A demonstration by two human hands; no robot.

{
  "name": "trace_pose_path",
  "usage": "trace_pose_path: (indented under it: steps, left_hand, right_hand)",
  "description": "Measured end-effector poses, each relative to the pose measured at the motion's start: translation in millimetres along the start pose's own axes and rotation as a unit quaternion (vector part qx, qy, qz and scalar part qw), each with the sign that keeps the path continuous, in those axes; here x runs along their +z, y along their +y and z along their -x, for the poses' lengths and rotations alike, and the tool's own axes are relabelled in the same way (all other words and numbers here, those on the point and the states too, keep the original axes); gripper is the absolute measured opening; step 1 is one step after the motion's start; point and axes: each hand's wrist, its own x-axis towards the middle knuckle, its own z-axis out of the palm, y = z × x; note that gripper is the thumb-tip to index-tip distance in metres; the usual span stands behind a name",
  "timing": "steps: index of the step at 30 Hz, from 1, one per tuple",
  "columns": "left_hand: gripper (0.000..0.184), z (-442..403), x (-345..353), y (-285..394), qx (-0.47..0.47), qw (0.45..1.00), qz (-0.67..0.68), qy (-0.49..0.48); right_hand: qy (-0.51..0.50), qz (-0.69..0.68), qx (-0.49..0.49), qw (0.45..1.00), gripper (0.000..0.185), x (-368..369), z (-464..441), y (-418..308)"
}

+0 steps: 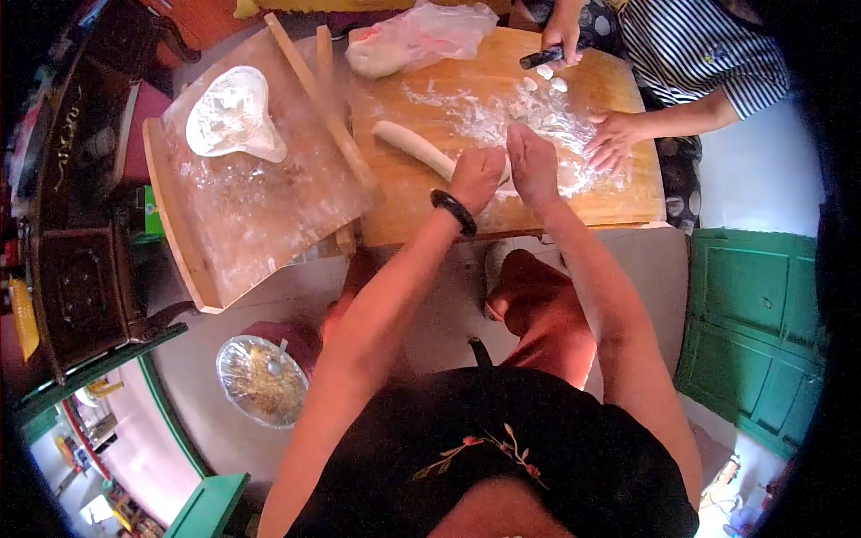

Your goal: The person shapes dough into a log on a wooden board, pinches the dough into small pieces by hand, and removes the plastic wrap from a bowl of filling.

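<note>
Dough [414,146] runs inward from near worktop's [408,211] left edge. Left hand [477,177] closed round its end; right hand [534,164] closed, contents unclear. Risk: uneven pull tears dough.

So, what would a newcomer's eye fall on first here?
Probably the flour-white dough on the board at left. Then the left hand and right hand, curled close together at the near end of a pale roll, and the striped-shirted co-worker at upper right, holding something dark.
</note>
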Motion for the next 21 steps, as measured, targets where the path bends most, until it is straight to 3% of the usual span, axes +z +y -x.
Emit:
trace_pose_path:
  steps: [1,4,5,6,7,8,9,12,13,16,18,20,21]
  left_hand:
    - [0.035,-4,-7,11,0.018,0.999,-0.032,0.001]
    - [0.043,2,-14,16,-0.079,0.991,0.089,0.061]
    - [0.048,-1,-15,5,-0.122,0.984,0.113,0.066]
    - [0.054,-4,-16,-8,-0.164,0.974,0.137,0.072]
    - [0.059,-1,-18,9,-0.274,0.938,0.209,0.033]
    - [0.062,-4,-15,5,-0.287,0.933,0.216,0.026]
    - [0.067,-7,-12,1,-0.3,0.928,0.222,0.02]
    - [0.074,-8,-3,-8,-0.323,0.893,0.31,0.035]
    - [0.075,-8,-4,-10,-0.329,0.878,0.345,0.034]
    - [0.082,-11,-9,-1,-0.351,0.839,0.415,0.012]
    - [0.087,-13,-13,-1,-0.372,0.804,0.464,-0.025]
    - [0.086,-11,-9,-13,-0.358,0.782,0.508,-0.05]
    - [0.086,-10,-2,-19,-0.347,0.778,0.522,-0.04]
  right_hand:
    - [-0.024,0.016,0.043,0.999,0.028,0,-6,12]
    - [0.09,0.148,-0.023,0.985,0.021,3,-15,89]
    - [0.061,0.185,-0.036,0.98,0.015,3,-21,95]
    - [0.058,0.121,-0.019,0.991,0.015,2,-20,86]
    - [0.049,0.062,0.011,0.997,0.018,-8,-13,73]
    - [0.055,-0.001,0.032,0.998,0.023,-12,-20,66]
    - [0.073,-0.027,0.022,0.997,0.041,-7,-30,72]
    - [0.221,0.118,-0.134,0.959,0.042,-7,-41,83]
    - [0.219,0.114,-0.085,0.965,0.04,-7,-40,80]
    - [0.065,-0.146,0.128,0.979,0.038,-11,-15,33]
    - [-0.035,-0.235,0.056,0.97,0.033,-17,5,-8]
    - [-0.161,-0.126,0.089,0.975,0.03,-30,9,-35]
    - [-0.167,-0.139,0.066,0.974,0.029,-28,10,-32]
